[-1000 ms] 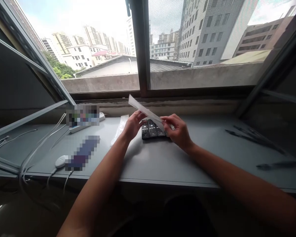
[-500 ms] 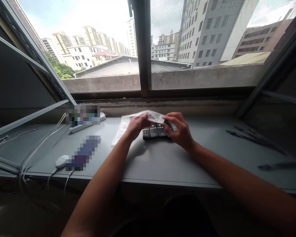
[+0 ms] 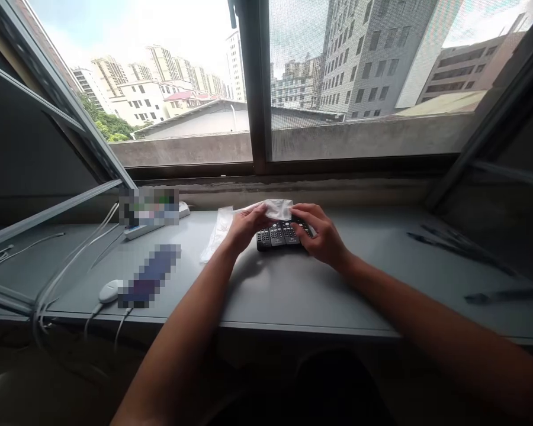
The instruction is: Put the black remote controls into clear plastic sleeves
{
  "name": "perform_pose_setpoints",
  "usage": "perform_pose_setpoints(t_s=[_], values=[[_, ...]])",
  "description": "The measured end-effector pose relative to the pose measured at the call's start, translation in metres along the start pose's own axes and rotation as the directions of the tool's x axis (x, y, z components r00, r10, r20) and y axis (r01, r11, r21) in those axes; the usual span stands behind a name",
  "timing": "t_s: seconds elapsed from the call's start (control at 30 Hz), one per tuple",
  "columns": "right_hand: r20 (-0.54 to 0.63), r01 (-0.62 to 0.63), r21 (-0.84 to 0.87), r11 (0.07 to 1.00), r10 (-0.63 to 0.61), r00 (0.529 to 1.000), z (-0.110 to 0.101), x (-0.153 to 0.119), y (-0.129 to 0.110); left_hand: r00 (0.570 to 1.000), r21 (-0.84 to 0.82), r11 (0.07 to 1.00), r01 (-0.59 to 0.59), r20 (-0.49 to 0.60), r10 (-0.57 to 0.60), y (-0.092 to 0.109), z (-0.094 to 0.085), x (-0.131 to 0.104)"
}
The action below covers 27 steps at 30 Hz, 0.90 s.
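- Where the grey desk (image 3: 302,299) comes closest, on the near side of the black remotes, two bare forearms reach in over its edge.
- Left of the remotes and nearer: a pixelated flat item (image 3: 150,275), a white rounded piece (image 3: 111,291) with cable just beside it.
- Well right of the remotes: dark slim items (image 3: 459,251), blurred.
- Black remotes (image 3: 277,238), at least three, side by side on the desk, partly hidden.
- Left hand (image 3: 247,226), just above the remotes' left end, pinching a translucent sleeve (image 3: 278,209).
- Right hand (image 3: 321,235) over the remotes' right end, fingers bent, forefinger at the sleeve's tip, thumb lower; cannot tell whether it grips.
- Left of the remotes: second sleeve (image 3: 217,238), flat on the desk.
- Farther left: white power strip (image 3: 148,230).
- Beyond the remotes: window frame (image 3: 258,100), then buildings (image 3: 368,65).
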State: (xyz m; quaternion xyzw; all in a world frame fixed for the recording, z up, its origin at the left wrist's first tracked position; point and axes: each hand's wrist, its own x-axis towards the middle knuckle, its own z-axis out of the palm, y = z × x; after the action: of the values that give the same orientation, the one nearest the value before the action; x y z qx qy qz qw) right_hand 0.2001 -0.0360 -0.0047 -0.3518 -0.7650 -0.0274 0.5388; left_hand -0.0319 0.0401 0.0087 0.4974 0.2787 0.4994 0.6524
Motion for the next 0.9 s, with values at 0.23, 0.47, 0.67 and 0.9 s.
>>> perform_pose_setpoints(t_s=[0.23,0.47,0.67,0.9], values=[[0.03,0.049,0.051,0.998,-0.05,0.998,-0.004,0.001,-0.001,0.999,-0.023,0.999,-0.03,-0.019,0.03,-0.001,-0.002,0.002],[-0.016,-0.017,0.019,1.0,0.017,1.0,-0.002,0.001,-0.003,0.999,0.007,1.0,-0.008,-0.038,0.008,-0.003,-0.005,0.004],[-0.041,-0.013,0.024,1.0,0.014,0.999,-0.002,0.001,-0.006,0.998,0.065,0.998,0.007,-0.064,-0.003,-0.003,-0.002,0.004],[-0.025,-0.019,0.032,0.999,0.02,0.999,-0.003,0.0,-0.005,0.998,0.116,0.993,0.019,-0.061,-0.012,-0.008,-0.009,0.005]])
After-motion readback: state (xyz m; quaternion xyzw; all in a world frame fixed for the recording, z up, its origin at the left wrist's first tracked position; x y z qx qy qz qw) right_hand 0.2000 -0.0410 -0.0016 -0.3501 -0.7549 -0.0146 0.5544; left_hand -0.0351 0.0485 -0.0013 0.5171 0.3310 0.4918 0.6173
